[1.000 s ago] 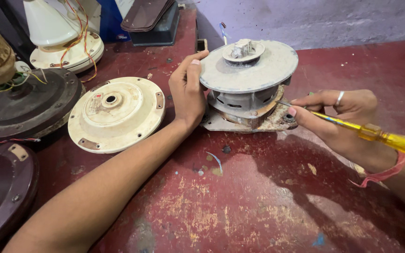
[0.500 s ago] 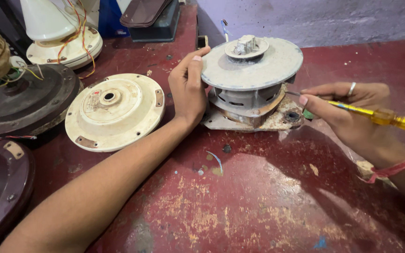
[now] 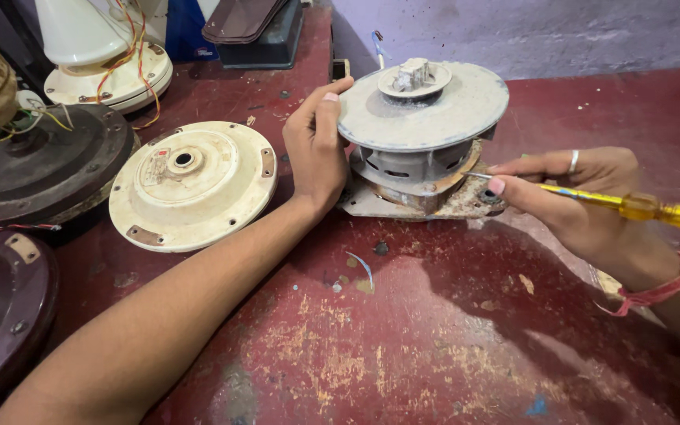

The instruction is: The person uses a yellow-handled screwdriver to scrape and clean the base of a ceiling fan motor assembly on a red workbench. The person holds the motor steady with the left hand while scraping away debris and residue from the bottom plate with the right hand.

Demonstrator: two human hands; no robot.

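Nearest the camera lies the worn, dark red painted worktop (image 3: 403, 354), scuffed to bare patches. Above it, the right hand (image 3: 584, 205) pinches a screwdriver with a clear yellow handle (image 3: 655, 211) in closed fingers, its thin shaft laid almost flat so the tip reaches the rusty base plate of the dusty grey round fan motor (image 3: 423, 134). The left hand (image 3: 316, 149) presses open against the motor's left side, fingers up to the rim, apparently steadying it against the tool's push. Left of that hand rests a cream round metal cover (image 3: 194, 185), just apart. Further back sit a dark brown round housing (image 3: 41, 165) and a cream fan base with coloured wires (image 3: 104, 55).
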